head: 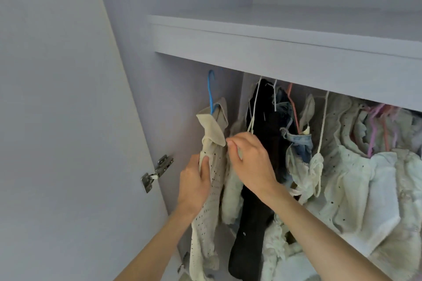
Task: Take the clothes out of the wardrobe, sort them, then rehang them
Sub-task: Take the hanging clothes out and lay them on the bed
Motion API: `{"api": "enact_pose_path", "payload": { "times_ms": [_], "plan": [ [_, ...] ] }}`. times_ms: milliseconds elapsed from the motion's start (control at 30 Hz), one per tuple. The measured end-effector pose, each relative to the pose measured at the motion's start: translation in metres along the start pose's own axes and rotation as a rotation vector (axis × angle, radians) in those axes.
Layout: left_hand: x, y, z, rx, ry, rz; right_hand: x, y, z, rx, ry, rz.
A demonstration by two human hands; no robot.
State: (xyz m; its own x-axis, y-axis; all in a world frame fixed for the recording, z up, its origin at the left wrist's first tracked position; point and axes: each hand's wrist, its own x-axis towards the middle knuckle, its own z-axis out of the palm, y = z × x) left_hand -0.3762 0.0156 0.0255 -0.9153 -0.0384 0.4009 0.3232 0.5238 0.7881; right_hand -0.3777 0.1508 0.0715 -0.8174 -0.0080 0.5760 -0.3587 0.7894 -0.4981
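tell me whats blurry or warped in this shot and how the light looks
Head view: soft, even light with no glare and only faint shadow under the shelf; wide-angle bending curves the door edge and tilts the shelf; the left hand gripping the beige knit top and the right hand are slightly motion-smeared; the pale clothes at right look soft.

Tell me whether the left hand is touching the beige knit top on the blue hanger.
Touching. The head view shows the left hand gripping the beige knit top below its collar, with the thumb lying across the bunched fabric under the blue hanger.
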Motion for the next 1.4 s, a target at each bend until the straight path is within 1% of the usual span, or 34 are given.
{"api": "enact_pose_path", "payload": {
  "times_ms": [100,167,233,333,433,533,600,700,800,900,1000,1100,1200,1333,1400],
  "plan": [
    [-0.037,-0.015,-0.011,0.026,0.012,-0.019,-0.007,-0.031,0.010,0.232,-0.272,0.276],
    [-0.059,-0.021,-0.019,0.043,0.023,-0.024,-0.015,-0.044,0.024,0.325,-0.431,0.399],
    [-0.084,-0.026,-0.024,0.053,0.029,-0.048,-0.026,-0.054,0.040,0.414,-0.487,0.491],
    [-0.122,-0.027,-0.026,0.103,0.052,-0.144,-0.053,-0.062,0.058,0.395,-0.557,0.541],
    [-0.154,-0.021,-0.028,0.159,0.024,-0.253,-0.078,-0.065,0.059,0.377,-0.677,0.477],
    [-0.188,-0.018,-0.037,0.174,-0.065,-0.337,-0.098,-0.067,0.054,0.356,-0.773,0.387],
    [-0.214,-0.016,-0.044,0.175,-0.082,-0.383,-0.113,-0.069,0.048,0.376,-0.830,0.351],
    [-0.251,-0.020,-0.059,0.193,0.028,-0.481,-0.140,-0.074,0.038,0.398,-0.946,0.289],
    [-0.281,-0.031,-0.082,0.312,0.128,-0.553,-0.166,-0.077,0.029,0.374,-1.073,0.198],
    [-0.302,-0.044,-0.107,0.412,0.187,-0.587,-0.184,-0.078,0.024,0.350,-1.155,0.097],
    [-0.314,-0.049,-0.127,0.425,0.209,-0.632,-0.194,-0.078,0.022,0.319,-1.199,0.039],
    [-0.321,-0.051,-0.135,0.431,0.187,-0.651,-0.204,-0.078,0.021,0.267,-1.272,-0.032],
    [-0.329,-0.050,-0.137,0.437,0.158,-0.645,-0.216,-0.080,0.020,0.195,-1.367,-0.149],
    [-0.347,-0.052,-0.145,0.455,0.126,-0.642,-0.221,-0.095,0.015,0.126,-1.373,-0.344],
    [-0.363,-0.052,-0.155,0.446,0.143,-0.644,-0.224,-0.108,0.015,0.134,-1.359,-0.406]
  ]
}}
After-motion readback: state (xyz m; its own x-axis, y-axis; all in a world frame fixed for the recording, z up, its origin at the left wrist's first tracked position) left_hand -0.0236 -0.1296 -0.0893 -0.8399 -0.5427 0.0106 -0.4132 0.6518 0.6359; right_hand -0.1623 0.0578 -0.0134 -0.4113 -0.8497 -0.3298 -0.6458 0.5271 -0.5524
